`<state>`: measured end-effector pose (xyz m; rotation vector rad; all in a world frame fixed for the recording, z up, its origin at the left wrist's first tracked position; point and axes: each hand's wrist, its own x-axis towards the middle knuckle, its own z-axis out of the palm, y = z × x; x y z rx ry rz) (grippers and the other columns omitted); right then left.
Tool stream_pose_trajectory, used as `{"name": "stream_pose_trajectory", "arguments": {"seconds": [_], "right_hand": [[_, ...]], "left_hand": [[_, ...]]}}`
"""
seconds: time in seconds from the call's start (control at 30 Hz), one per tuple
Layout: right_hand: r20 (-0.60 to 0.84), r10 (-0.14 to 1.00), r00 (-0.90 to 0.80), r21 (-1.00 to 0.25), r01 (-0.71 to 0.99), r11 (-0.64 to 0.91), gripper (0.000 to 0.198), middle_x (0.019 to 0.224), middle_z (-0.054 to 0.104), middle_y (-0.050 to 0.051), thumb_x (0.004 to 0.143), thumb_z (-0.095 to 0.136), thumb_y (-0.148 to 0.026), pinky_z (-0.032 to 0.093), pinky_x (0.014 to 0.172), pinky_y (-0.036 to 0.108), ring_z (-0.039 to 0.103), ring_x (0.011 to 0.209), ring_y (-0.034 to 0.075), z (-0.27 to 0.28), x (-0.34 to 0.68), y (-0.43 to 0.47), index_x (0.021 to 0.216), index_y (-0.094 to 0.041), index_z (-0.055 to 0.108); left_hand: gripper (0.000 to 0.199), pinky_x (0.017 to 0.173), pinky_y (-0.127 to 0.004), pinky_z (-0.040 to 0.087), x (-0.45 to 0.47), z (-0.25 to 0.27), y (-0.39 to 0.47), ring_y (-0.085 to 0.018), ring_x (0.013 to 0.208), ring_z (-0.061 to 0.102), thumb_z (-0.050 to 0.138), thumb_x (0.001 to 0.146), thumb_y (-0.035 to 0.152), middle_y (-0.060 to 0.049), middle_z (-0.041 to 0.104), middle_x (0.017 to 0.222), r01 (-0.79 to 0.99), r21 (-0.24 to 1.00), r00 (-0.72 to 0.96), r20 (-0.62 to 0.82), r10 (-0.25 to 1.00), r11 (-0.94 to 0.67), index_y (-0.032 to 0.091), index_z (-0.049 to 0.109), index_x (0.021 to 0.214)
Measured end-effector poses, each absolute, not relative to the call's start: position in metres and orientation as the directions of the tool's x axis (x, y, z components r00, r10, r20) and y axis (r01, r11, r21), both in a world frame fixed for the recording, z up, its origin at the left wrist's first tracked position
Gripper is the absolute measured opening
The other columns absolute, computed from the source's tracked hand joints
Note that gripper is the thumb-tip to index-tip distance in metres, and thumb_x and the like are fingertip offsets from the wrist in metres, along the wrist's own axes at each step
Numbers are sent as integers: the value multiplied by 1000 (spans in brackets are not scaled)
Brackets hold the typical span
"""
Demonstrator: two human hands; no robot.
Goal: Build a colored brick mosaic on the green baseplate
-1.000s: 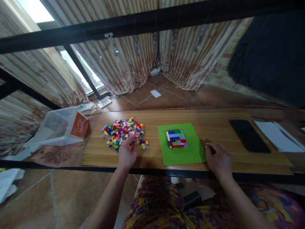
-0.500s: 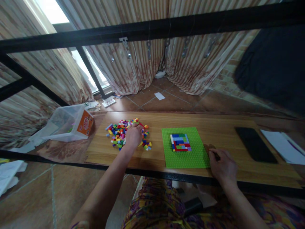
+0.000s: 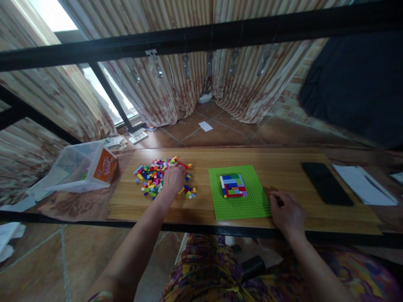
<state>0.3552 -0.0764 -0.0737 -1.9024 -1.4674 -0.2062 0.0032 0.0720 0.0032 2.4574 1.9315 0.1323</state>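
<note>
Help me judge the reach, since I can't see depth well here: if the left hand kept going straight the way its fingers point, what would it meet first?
Probably the far bricks of the loose brick pile under the left hand, then bare table.

Two bare forearms extend from the bottom edge, with no sleeves, watch or rings visible on the left hand (image 3: pixel 174 179) or the right hand (image 3: pixel 288 214). The lap below wears a loose garment (image 3: pixel 208 272) in a busy swirling print of yellow, purple, dark red and green.
</note>
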Motion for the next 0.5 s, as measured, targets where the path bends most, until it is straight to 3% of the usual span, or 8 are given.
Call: {"name": "stream_pose_trajectory", "arguments": {"seconds": [0.17, 0.33, 0.5], "right_hand": [[523, 779, 346, -459, 884, -85, 25, 87, 67, 10, 87, 50, -35, 50, 72, 35, 62, 80, 22, -73, 354, -76, 86, -19, 68], [507, 786, 354, -470, 878, -92, 24, 86, 66, 9, 88, 49, -33, 50, 73, 34, 61, 80, 21, -68, 351, -77, 85, -18, 68], [487, 794, 364, -478, 872, -107, 24, 86, 66, 9, 88, 49, -32, 49, 73, 34, 62, 81, 21, -66, 350, -76, 85, -18, 68]], "left_hand": [[23, 77, -30, 50, 9, 15, 59, -20, 85, 66, 49, 87, 19, -8, 70, 97, 917, 309, 198, 193, 961, -251, 18, 68, 100], [19, 79, -27, 54, 43, 13, 28, -14, 82, 65, 52, 84, 12, -4, 68, 90, 607, 695, 297, 253, 921, -386, 18, 68, 90], [20, 73, -23, 56, 81, -2, 6, -10, 75, 64, 56, 80, 6, -3, 65, 94, 377, 851, 347, 237, 908, -366, 19, 69, 87]]}}
